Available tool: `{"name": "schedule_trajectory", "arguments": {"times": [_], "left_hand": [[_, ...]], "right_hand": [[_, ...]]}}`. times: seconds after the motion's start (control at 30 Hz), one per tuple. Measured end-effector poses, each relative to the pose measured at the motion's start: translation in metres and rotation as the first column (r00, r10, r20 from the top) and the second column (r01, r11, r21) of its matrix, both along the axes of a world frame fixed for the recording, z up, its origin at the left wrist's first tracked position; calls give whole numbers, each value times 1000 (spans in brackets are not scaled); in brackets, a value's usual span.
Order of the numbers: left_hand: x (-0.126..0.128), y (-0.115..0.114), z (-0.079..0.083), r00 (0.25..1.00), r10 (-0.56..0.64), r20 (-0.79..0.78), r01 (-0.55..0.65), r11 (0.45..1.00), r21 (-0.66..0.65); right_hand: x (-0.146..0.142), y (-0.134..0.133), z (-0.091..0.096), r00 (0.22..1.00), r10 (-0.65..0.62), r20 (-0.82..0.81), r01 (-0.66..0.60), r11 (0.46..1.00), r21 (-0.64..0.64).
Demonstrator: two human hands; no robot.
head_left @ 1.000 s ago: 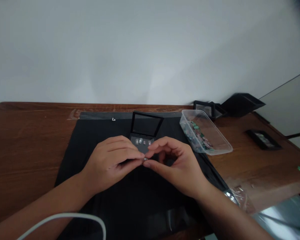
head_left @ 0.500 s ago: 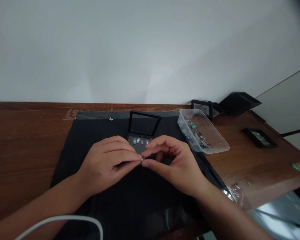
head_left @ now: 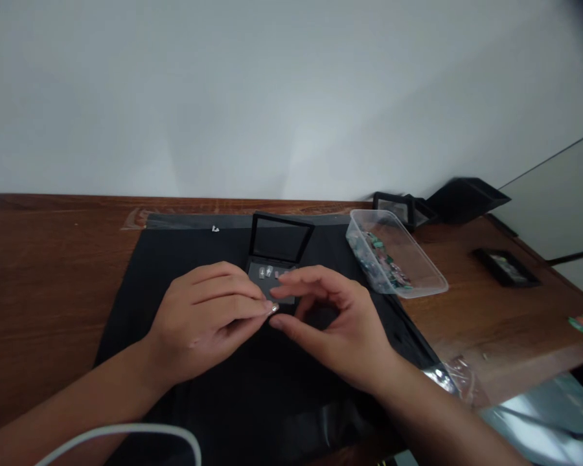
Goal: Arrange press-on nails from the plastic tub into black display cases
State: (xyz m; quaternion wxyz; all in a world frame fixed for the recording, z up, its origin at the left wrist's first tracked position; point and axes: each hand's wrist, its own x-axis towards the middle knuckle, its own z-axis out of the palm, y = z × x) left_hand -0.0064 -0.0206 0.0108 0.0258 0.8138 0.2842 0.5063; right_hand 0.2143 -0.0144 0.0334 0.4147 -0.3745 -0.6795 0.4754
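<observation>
My left hand [head_left: 208, 320] rests over a black mat [head_left: 175, 272], its fingertips pinched on a tiny pale piece [head_left: 274, 309]. Beside it my right hand [head_left: 337, 327] has its thumb and fingers curled but apart, a finger's width from the left fingertips. Just behind both hands stands a small open black case [head_left: 278, 249] with its lid up. Several small pale pieces lie in a row on its grey base.
A clear plastic tub [head_left: 420, 268] with small green and dark pieces sits at the right of the mat. Black frames [head_left: 505, 267] and boxes [head_left: 466, 194] lie at the far right on the wooden table [head_left: 43, 259]. A white cable [head_left: 126, 432] curves at the bottom left; crinkled plastic [head_left: 466, 378] lies near the right.
The right thumb and finger have parted and drawn slightly back from the left fingertips. The tiny piece stays at the left fingertips. The view shifted a little.
</observation>
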Motion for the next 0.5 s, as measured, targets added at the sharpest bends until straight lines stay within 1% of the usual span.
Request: {"name": "schedule_trajectory", "arguments": {"times": [0.03,0.1,0.17,0.3,0.4,0.5], "left_hand": [[0,0,1,1000,12,4,-12,1000,7],[1,-1,3,999,33,5,-33,999,21],[1,-2,4,999,42,1,-42,999,30],[-1,-5,8,998,51,-47,-49,998,49],[-3,-6,9,993,79,-84,-73,994,76],[-4,-7,10,992,75,-104,-64,993,100]], "right_hand": [[-1,-1,-1,999,-32,24,30,996,89],[-3,-3,-1,994,-85,63,68,970,234],[-4,-5,-1,991,-102,83,71,947,314],[-5,-7,0,991,-103,89,60,919,390],[-6,-9,-1,988,-134,79,87,899,430],[-7,-11,-2,986,-149,69,101,881,463]]}}
